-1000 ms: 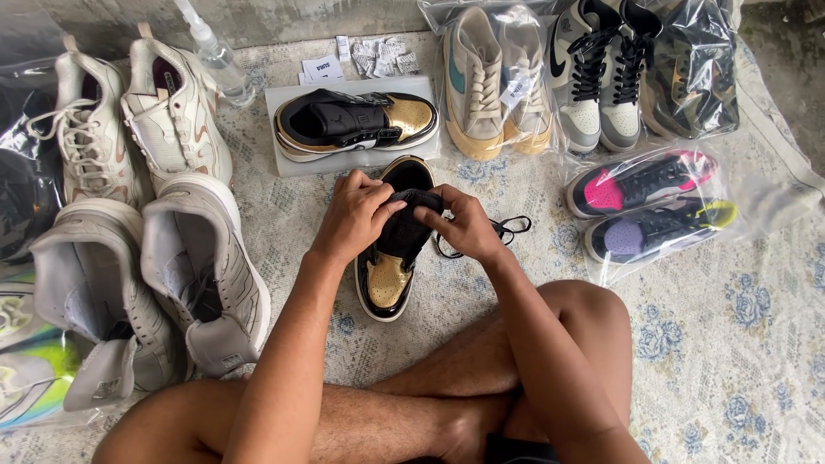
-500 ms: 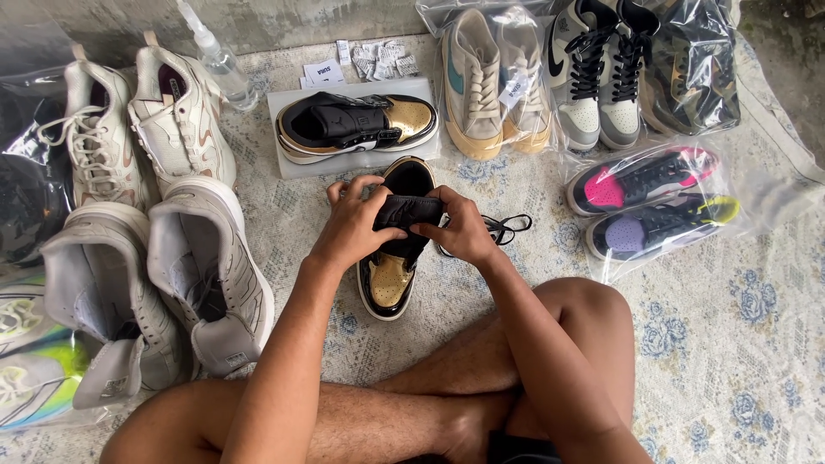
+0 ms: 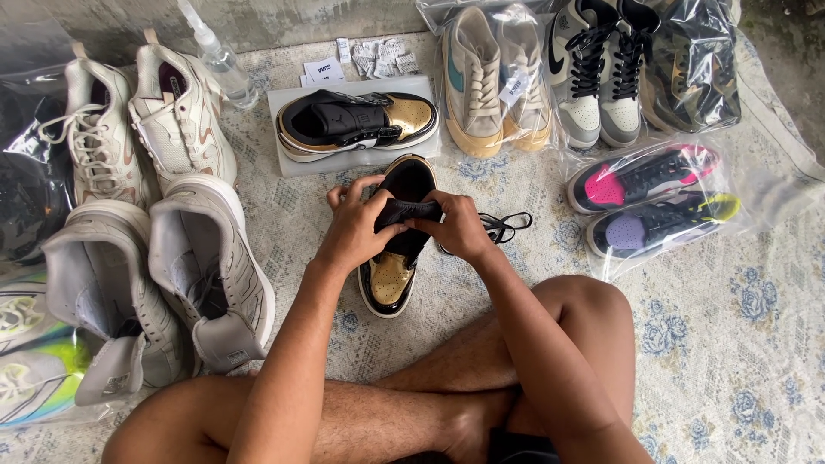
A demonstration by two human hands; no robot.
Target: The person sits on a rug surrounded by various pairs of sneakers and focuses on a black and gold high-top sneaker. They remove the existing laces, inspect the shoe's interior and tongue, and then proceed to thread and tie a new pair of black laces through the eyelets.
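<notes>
Head view, looking down past crossed bare legs to a patterned floor cloth (image 3: 730,344). Left hand (image 3: 354,230) and right hand (image 3: 460,228) meet over a black and gold shoe (image 3: 395,275) that lies on the cloth just ahead of the legs, toe pointing toward the person. Both hands are closed on the shoe's black tongue (image 3: 411,209), left fingers curled over its left part, right fingers pinching its right part; the fingertips of the two hands nearly touch. A loose black lace (image 3: 503,228) lies on the cloth just right of the right hand.

Matching black and gold shoe (image 3: 357,125) lies on its side on a white box lid (image 3: 284,159), just beyond the held shoe. Small white packets (image 3: 378,58) and a clear spray bottle (image 3: 215,56) lie farther back.

Left side: a pair of white sneakers (image 3: 129,129) and, nearer, a pair of white high-tops (image 3: 155,283). A bagged shoe with green and yellow markings (image 3: 30,361) sits at the left edge.

Right side: a bagged beige pair (image 3: 494,77), a grey and black high-top pair (image 3: 597,69), a dark bagged pair (image 3: 692,69), and, nearer, a bagged black pair with pink and purple toe fillers (image 3: 653,202).
</notes>
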